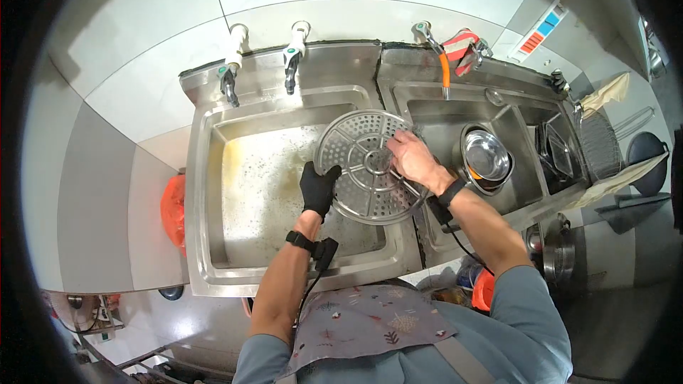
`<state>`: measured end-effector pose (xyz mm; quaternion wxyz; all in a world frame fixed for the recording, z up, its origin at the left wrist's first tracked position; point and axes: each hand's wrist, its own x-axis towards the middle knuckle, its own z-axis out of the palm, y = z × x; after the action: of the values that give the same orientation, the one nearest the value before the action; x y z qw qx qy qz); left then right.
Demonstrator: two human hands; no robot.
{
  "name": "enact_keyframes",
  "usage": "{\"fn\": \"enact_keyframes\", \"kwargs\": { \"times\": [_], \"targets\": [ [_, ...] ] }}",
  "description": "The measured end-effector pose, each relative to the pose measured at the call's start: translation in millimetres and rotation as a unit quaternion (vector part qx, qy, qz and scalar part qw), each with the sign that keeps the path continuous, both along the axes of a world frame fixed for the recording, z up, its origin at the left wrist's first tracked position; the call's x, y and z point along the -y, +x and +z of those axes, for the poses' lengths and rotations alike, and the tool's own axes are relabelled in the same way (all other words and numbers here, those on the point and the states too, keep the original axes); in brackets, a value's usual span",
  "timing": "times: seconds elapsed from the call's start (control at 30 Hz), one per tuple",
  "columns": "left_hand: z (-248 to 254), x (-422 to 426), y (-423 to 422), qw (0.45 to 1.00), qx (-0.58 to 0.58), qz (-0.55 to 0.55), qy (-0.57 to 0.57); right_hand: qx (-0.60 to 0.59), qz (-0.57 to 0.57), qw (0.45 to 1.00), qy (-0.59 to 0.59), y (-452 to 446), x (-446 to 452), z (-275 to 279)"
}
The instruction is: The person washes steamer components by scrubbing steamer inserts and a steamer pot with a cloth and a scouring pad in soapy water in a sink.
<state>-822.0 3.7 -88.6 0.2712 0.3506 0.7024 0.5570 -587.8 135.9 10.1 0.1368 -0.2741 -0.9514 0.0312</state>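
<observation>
A round, perforated metal steamer rack [356, 192] is held tilted above the right part of the large left sink basin [249, 199]. My left hand [319, 186], in a black glove, grips its left rim with the thumb on the upper face. My bare right hand [414, 158] rests against the rack's right half, right of its centre. Its fingers are bent and pressed together; whatever they may hold is hidden. Both wrists carry black straps with a small device and cable.
Metal bowls [486, 156] sit in the right basin. Taps [292, 64] line the back wall, one with an orange hose [445, 71]; a red-striped cloth [462, 50] hangs beside it. Dark trays [558, 151] stand in the far-right compartment. An orange bag [173, 212] is left of the sink.
</observation>
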Motion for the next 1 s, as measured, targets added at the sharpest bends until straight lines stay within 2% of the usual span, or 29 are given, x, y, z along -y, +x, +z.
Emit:
{"fn": "enact_keyframes", "kwargs": {
  "times": [0.13,0.2,0.23,0.27,0.33,0.4,0.43,0.47,0.53,0.57,0.6,0.73,0.8,0.87,0.93,1.0],
  "targets": [
    [12,1,3,0.999,0.03,0.012,-0.018,0.04,0.013,0.998,-0.043,-3,34,7],
    [13,1,3,0.999,-0.033,0.017,0.017,0.041,-0.004,0.999,-0.033,0,28,4],
    [10,2,4,0.999,-0.031,0.014,0.016,0.016,0.013,0.999,0.03,3,11,-2],
    [9,0,3,1.0,-0.023,0.012,-0.001,-0.001,-0.01,1.0,0.014,1,-1,1],
    [14,-1,2,1.0,-0.017,0.006,-0.015,0.039,-0.033,0.998,-0.029,1,-9,1],
    [23,3,8,0.999,-0.033,0.034,-0.002,0.003,0.026,0.999,0.022,2,8,-9],
    [17,-1,5,0.999,-0.029,0.037,0.0,0.061,0.051,0.996,-0.045,-2,23,4],
    [10,-3,3,1.0,0.002,0.025,-0.003,0.029,0.066,0.997,-0.022,0,28,-4],
    [-4,-4,3,0.999,0.033,0.009,-0.012,0.041,0.026,0.997,-0.051,2,15,-5],
    [-6,-8,3,1.0,0.017,0.012,0.0,0.068,0.029,0.997,0.001,2,2,2],
    [-7,-11,5,1.0,0.001,0.014,0.014,0.067,-0.004,0.998,-0.021,0,-8,8],
    [3,-8,1,0.999,-0.012,0.033,0.028,0.078,0.056,0.993,-0.069,1,5,12],
    [-1,-10,-8,1.0,0.013,-0.012,0.003,0.066,0.059,0.993,-0.075,8,2,6],
    [-5,-19,-11,0.999,-0.011,-0.03,0.003,0.023,0.026,0.999,0.005,10,-13,5],
    [-4,-26,-12,0.998,-0.036,-0.046,0.009,0.056,0.005,0.998,-0.022,5,-15,6],
    [-2,-25,-10,0.993,0.106,-0.042,-0.023,0.058,-0.102,0.992,-0.051,0,-1,9]
  ]
}}
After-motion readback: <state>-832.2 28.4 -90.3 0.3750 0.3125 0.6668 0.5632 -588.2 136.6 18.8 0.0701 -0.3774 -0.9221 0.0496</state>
